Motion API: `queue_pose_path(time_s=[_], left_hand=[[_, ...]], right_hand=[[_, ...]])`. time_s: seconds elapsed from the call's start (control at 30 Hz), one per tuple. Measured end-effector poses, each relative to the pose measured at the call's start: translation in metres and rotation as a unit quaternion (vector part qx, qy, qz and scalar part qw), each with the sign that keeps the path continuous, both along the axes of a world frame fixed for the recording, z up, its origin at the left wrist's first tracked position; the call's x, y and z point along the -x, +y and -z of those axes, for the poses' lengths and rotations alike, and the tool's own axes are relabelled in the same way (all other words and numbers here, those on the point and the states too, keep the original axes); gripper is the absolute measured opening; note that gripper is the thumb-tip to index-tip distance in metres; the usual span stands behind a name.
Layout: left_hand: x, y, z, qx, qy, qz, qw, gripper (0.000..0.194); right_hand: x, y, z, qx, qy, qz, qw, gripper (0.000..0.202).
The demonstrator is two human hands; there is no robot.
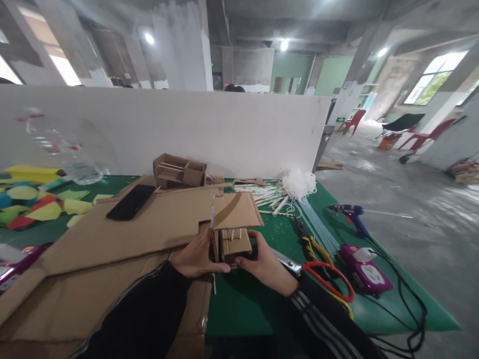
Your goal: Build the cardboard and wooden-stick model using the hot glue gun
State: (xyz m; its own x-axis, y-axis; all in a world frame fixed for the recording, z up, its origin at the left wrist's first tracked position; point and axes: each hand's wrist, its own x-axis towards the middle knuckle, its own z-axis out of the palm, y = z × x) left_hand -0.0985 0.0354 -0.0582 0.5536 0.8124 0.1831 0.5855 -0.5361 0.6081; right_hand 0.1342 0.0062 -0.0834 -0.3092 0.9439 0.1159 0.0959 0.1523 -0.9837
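Note:
Between my two hands is a small cardboard box (pixel 241 245) with two thin pale sticks standing out of its top. My left hand (pixel 193 253) grips the box's left side, where an upright cardboard piece (pixel 214 244) stands against it. On the other side, the fingers and thumb of my right hand (pixel 267 260) press against the box's right end. Just behind the box lies a bent cardboard flap (pixel 239 207); whether it is joined to the box I cannot tell. Red-handled scissors (pixel 329 279) lie partly under my right forearm.
Large cardboard sheets (pixel 164 219) carry a black phone (pixel 130 202) at left. A divided cardboard box (pixel 179 169) stands by the white partition (pixel 187 124). Rightward are wooden sticks (pixel 262 192), pliers (pixel 309 237), clear glue sticks (pixel 318 224), a blue glue gun (pixel 352 214) and a purple power strip (pixel 366 271).

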Motion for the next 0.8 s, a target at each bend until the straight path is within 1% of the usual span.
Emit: queue_pose_path(time_s=[0.07, 0.13, 0.23, 0.3, 0.37, 0.53, 0.67, 0.8], left_hand=[[-0.001, -0.001, 0.003, -0.019, 0.000, -0.004, 1.000, 0.073], [-0.002, -0.001, 0.006, -0.035, -0.006, -0.002, 0.999, 0.070], [-0.003, -0.002, 0.010, -0.042, -0.006, -0.006, 0.999, 0.070], [-0.003, -0.002, 0.011, -0.044, -0.005, -0.015, 0.999, 0.072], [-0.003, -0.001, 0.012, -0.047, -0.009, -0.018, 0.999, 0.077], [-0.003, 0.000, 0.011, -0.044, -0.031, 0.006, 0.999, 0.088], [-0.004, 0.000, 0.009, -0.048, -0.044, 0.007, 0.998, 0.090], [-0.005, -0.001, 0.010, -0.048, -0.037, -0.002, 0.998, 0.087]], right_hand=[[0.000, 0.000, 0.006, -0.011, 0.008, 0.004, 1.000, 0.058], [0.000, 0.001, 0.009, -0.051, -0.024, 0.028, 0.998, 0.057], [-0.001, 0.002, 0.009, -0.130, -0.090, 0.053, 0.986, 0.059], [-0.001, 0.002, 0.008, -0.155, -0.114, 0.054, 0.980, 0.059], [-0.001, 0.001, 0.007, -0.160, -0.127, 0.053, 0.977, 0.060], [-0.001, -0.001, 0.006, -0.162, -0.133, 0.046, 0.977, 0.063], [0.001, -0.001, 0.005, -0.161, -0.125, 0.042, 0.978, 0.062], [0.002, -0.001, 0.006, -0.158, -0.125, 0.048, 0.978, 0.062]])
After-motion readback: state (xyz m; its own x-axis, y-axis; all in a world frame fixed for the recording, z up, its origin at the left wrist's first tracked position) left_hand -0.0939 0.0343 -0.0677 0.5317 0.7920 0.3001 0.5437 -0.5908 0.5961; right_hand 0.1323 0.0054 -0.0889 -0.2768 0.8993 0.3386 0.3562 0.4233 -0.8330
